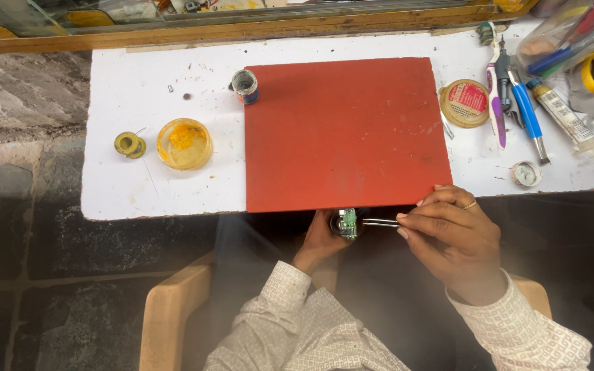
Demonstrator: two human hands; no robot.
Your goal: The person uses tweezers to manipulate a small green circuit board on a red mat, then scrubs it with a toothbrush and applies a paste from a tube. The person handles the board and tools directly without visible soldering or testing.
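Left hand [321,240]: cupped under a small green circuit board [347,223], fingers curled shut round it, holding it just below the table's near edge, seemingly to steady it where the eyes can get close
Right hand [456,240]: fingers pressed together on metal tweezers [378,222], tips reaching to the board; a ring shows on 1 finger
Circuit board: small, green, with shiny parts; held in the air above the lap, not resting on anything
Chair [166,309]: pale tan plastic arms, smooth and rounded
Red mat [345,130]: flat, square, matte, scuffed; bare, lying in the middle of the table as a work surface
White table [132,185]: painted, chipped and stained at the rim
Left side: yellow solder spool [130,144] and round clear dish of orange paste [184,143], well apart from the hands
Far edge: small tin [245,86] touching the mat's corner
Right side: round flat tin [465,102], toothbrush [495,103], blue-handled tool [527,110], tube [564,117], small dial [525,173], all within the right hand's reach
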